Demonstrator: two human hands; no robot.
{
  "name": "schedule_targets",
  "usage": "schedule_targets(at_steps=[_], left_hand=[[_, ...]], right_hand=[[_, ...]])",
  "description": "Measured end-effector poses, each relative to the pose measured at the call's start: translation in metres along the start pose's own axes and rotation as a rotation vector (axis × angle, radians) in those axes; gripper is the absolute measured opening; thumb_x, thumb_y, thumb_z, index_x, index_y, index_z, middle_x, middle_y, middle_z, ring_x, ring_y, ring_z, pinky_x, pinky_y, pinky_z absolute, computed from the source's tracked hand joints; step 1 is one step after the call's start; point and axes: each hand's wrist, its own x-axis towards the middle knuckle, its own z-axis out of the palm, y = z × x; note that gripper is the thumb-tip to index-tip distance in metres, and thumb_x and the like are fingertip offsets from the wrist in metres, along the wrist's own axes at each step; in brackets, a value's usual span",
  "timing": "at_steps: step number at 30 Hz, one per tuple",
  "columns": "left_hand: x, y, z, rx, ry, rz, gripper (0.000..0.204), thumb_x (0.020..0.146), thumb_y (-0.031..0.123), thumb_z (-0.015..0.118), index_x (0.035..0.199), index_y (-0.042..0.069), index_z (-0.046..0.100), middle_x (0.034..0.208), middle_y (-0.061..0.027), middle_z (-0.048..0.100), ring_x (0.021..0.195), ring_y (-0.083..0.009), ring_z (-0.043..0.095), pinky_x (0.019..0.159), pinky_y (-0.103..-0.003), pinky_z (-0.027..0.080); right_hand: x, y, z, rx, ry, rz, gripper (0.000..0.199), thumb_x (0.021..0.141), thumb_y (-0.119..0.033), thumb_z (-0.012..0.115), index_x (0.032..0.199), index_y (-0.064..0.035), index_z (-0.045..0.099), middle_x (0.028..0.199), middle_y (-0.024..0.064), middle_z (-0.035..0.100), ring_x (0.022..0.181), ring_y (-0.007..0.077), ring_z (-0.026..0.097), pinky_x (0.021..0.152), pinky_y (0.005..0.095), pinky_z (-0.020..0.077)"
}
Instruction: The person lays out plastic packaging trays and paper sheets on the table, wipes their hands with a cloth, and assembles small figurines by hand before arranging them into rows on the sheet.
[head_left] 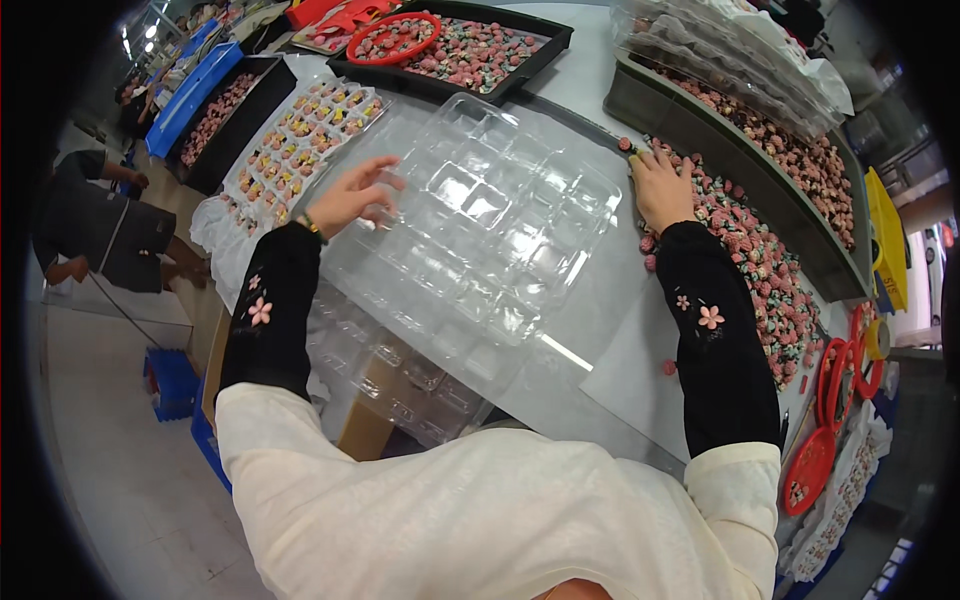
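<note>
The clear compartment tray [480,230] lies between the hands, left hand [345,198] open-fingered on its edge, right hand [660,185] flat on candies [745,250].

The left hand [345,197] rests open on a clear plastic tray [480,215] on the table [590,80]; the right hand [660,190] lies flat on the small pink candies [760,260].

A single head-worn fisheye looks steeply down, close over the worktable [590,70] ahead.
</note>
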Motion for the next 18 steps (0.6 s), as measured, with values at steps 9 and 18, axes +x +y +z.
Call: schedule_targets(at_steps=[9, 18], left_hand=[[0.026, -0.023, 0.022, 0.505, -0.103, 0.030, 0.050, 0.075, 0.006, 0.050, 0.124, 0.009, 0.042, 0.098, -0.0091, 0.055, 0.063, -0.0093, 0.050, 0.054, -0.022, 0.043], [0.032, -0.030, -0.009, 1.308, 0.610, 0.898, 0.046, 0.080, 0.034, 0.056, 0.117, 0.007, 0.050, 0.104, -0.0186, 0.057, 0.074, -0.0220, 0.060, 0.071, -0.028, 0.046]], right_hand=[[-0.044, -0.033, -0.090, 0.763, 0.178, -0.114, 0.032, 0.084, -0.012, 0.051, 0.115, -0.0051, 0.050, 0.117, 0.0162, 0.049, 0.107, 0.0304, 0.048, 0.094, 0.0365, 0.0343], [-0.067, -0.067, -0.083, 0.560, 0.204, -0.259, 0.036, 0.083, -0.008, 0.053, 0.118, -0.0026, 0.047, 0.119, 0.0173, 0.048, 0.109, 0.0314, 0.046, 0.090, 0.0361, 0.0372]])
